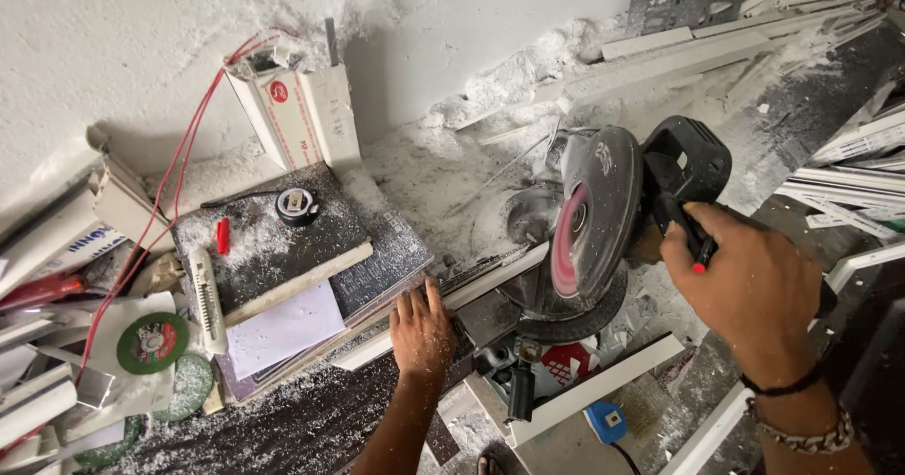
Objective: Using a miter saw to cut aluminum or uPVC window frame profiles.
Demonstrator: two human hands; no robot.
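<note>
At saw: right hand (754,291) grips black handle (693,178); left hand (421,329) flat on white strip (490,282), red-label box (300,117) behind.

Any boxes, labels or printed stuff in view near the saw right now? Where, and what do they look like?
White box: upright at the wall, red round label.
Cutting-disc label: left, round, green with red centre.
White profile strip: far left, blue print.
Red-and-white label: below saw blade guard.

Bright daylight, soft shadows, blurred spinning blade (571,239)
</note>
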